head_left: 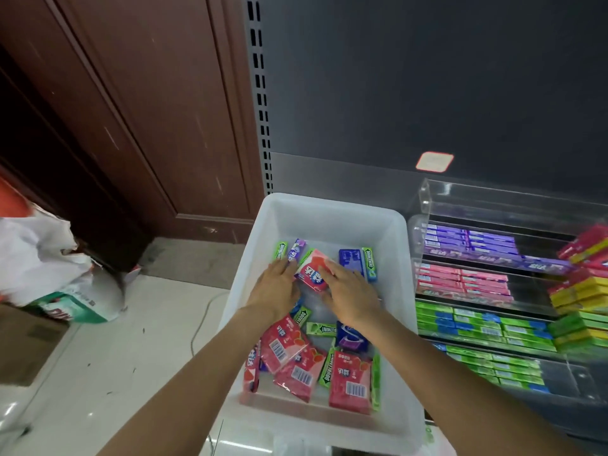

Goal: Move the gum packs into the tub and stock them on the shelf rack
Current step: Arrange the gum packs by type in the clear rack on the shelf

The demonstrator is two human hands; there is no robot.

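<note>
Lying tilted in the white tub [399,258], far half: pink gum pack [312,269], long axis running near-left to far-right. Flanking it closely: left hand [274,287], right hand [350,291], both flat, fingers straight, touching its edges, neither gripping. Standing right: acrylic shelf rack [424,200].

A dark brown panelled wooden door [131,103] fills the frame from nine to twelve o'clock. Beside it, at twelve, rises a grey slotted metal upright [260,93], with a dark back panel [427,77] spreading toward two o'clock. Glossy pale floor tiles [108,363] lie at eight o'clock, reflecting light. A white plastic bag [36,255] slumps at nine o'clock.
</note>
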